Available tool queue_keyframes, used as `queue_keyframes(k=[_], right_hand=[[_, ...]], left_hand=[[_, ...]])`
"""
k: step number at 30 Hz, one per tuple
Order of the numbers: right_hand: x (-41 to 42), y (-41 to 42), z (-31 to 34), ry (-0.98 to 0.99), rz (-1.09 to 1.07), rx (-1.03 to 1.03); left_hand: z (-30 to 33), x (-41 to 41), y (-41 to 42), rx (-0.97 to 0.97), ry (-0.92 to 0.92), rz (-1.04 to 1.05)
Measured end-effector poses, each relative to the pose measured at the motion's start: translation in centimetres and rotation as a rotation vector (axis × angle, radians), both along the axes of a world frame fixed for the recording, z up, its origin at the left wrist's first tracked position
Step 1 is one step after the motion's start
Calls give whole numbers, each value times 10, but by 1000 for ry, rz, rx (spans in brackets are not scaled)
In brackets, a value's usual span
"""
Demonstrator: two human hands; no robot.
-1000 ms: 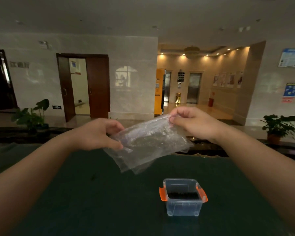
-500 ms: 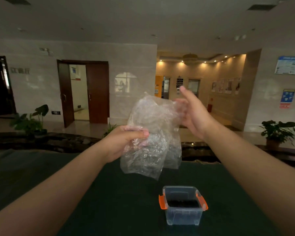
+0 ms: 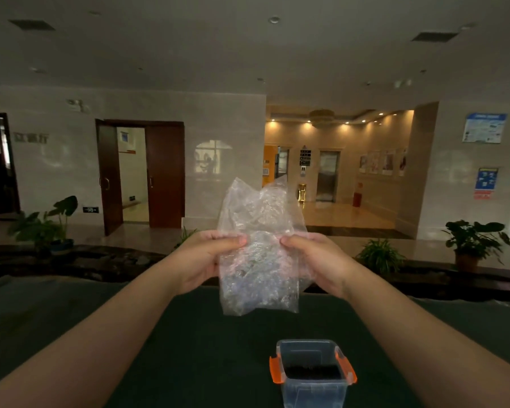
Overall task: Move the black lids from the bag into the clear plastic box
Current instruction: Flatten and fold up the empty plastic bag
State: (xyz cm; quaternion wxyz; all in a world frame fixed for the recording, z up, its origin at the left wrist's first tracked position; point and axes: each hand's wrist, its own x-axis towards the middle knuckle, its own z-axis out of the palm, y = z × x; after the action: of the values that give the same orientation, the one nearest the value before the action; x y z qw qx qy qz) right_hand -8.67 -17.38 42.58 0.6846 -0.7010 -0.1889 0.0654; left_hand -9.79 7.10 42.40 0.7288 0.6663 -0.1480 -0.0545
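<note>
left hand (image 3: 202,260) grip: pinching bag (image 3: 259,248) | right hand (image 3: 318,260) grip: pinching bag | clear plastic box (image 3: 312,390) below

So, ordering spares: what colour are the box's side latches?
Orange latches on the clear box, head view.

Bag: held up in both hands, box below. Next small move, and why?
Probably set the bag aside: it looks empty, pinched by left hand and right hand, while dark lids already sit in the clear plastic box.

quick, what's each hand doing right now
Left hand: pinching the clear bag.
Right hand: pinching the same bag.
</note>
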Motion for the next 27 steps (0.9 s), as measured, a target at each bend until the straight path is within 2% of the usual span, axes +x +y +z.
queue_keyframes(k=[4,7,12,16,20,24,27], right_hand=[[-1,-6,3,-55,-60,-23],[-2,-9,4,-85,-55,33],[-3,-10,4,-37,6,204],[-6,-8,4,-32,64,152],[-9,-10,11,46,101,220],[-8,-13,18,-126,84,-55],[-7,-12,22,-152,58,-115]], left_hand=[[5,1,12,-18,-47,-49],[8,0,19,-49,-96,-100],[12,-2,23,-54,-112,-20],[15,-7,22,-56,-123,53],[15,-9,24,-12,-197,4],[17,-9,22,182,-222,41],[18,-8,21,370,-250,40]])
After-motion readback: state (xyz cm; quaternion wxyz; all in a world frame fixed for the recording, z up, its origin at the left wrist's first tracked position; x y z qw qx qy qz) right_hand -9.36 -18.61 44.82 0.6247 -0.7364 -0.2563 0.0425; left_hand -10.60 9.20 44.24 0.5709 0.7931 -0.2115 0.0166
